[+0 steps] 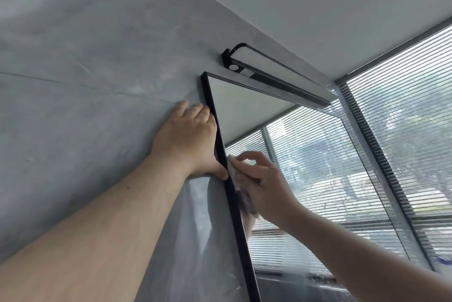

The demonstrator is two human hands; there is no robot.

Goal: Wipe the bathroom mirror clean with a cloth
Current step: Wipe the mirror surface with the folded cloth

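Left forearm (102, 223) is closest, reaching toward 1 o'clock; cloth (232, 169) sits bunched on the mirror (318, 179) beside its black frame (235, 211), right hand (266, 186) curled round it, pressing; frame edge runs 11 to 5, so I'd guess remaining glass lies at 3 o'clock; left hand (188, 140) flat on the wall (73, 81), fingers straight, holding nothing.

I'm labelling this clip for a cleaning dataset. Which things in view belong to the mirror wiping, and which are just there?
Part of the job:
mirror, black-framed
white cloth, pressed to the glass near its left edge
right hand, holding the cloth
left hand, resting on the grey wall beside the frame

Just there:
lamp above the mirror
window blinds
grey wall
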